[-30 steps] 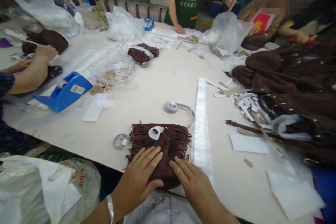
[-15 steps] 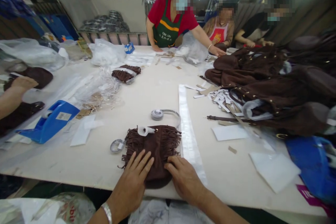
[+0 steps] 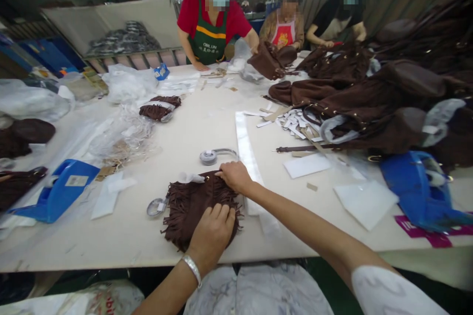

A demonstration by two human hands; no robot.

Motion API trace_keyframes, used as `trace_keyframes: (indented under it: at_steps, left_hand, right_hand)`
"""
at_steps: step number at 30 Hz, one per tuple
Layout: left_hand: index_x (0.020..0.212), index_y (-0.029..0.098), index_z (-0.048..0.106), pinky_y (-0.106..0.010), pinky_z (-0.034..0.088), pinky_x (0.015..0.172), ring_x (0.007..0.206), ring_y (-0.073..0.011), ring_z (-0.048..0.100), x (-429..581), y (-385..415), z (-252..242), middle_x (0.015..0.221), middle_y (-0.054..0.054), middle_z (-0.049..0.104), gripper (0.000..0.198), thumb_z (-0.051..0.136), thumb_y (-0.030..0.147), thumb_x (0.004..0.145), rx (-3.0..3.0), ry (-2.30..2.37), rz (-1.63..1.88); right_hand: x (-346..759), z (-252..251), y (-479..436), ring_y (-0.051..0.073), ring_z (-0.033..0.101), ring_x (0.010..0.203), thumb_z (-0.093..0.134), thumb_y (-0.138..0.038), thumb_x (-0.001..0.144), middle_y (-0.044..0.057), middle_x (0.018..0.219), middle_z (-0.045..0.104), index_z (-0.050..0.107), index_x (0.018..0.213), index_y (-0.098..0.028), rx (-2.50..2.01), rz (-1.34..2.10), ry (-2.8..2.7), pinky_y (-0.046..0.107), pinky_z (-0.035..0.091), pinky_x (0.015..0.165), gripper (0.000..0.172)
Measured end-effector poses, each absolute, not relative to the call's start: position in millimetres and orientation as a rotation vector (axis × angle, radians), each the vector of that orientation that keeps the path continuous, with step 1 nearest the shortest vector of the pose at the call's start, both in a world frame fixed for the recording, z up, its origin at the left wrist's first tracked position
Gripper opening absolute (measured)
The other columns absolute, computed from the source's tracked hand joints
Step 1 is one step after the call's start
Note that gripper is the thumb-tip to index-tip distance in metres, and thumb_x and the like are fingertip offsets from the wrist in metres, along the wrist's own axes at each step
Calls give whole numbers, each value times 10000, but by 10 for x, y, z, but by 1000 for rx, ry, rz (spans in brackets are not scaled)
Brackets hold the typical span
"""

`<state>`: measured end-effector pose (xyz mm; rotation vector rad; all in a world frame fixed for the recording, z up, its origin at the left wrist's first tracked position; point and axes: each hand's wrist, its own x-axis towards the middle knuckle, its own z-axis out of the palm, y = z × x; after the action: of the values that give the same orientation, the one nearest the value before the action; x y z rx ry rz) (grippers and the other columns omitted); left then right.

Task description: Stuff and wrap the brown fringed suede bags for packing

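Note:
A dark brown fringed bag [image 3: 197, 206] lies in front of me on the table, turned a little askew. My left hand [image 3: 212, 234] is closed on its lower right part, fingers curled over the leather. At the upper right corner, near a gold eyelet, my right hand [image 3: 235, 177] pinches the bag's top edge. White wrapping [image 3: 189, 177] covers a piece at the top edge. A coiled grey-wrapped strap [image 3: 209, 157] sits just beyond the bag, and another wrapped coil [image 3: 156, 207] rests at its left side.
White plastic sleeves [image 3: 247, 145] lie right of the bag. Blue tape dispensers [image 3: 62, 189] [image 3: 417, 187] stand on both sides. Brown bags [image 3: 369, 103] are heaped at right beside paper strips [image 3: 295, 123]. Across the table, a person in a green apron [image 3: 210, 39] holds a brown bag [image 3: 268, 60].
My right hand has moved from the bag's lower right side up to its top corner. My left hand has shifted right and curled. The bag has turned. The person opposite has lifted a bag.

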<state>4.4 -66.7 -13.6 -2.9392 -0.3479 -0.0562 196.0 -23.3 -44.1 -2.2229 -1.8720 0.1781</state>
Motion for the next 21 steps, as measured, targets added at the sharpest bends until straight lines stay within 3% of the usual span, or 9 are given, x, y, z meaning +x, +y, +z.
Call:
trace_keyframes:
  at_steps: [5,13,21]
  left_hand:
    - [1162,157,579,-379,422,696,806,-226,500,-66,-697,-296,919,-64,563,258,496,157,918,-2989,-220,-189]
    - [1122,164,608,-369,384,736,840,-219,497,-243,-742,-494,974,-87,596,246,481,111,918,-3095,-220,-452]
    - [1114,183,623,-357,406,712,806,-216,512,-176,-812,-874,934,-83,606,271,502,81,894,-3070,-364,-655]
  right_hand:
    - [1999,-564,-106,245,665,948,198,-490,1019,110,946,722,532,1123,-168,-2252,219,-1890,362,434,835,476]
    - [2201,-751,92,253,665,984,219,-479,1020,129,1028,715,474,1198,-175,-2187,309,-2047,357,471,793,435]
    - [2276,-820,155,268,673,913,262,-473,1016,133,918,729,509,1173,-159,-2152,289,-2114,378,463,803,429]
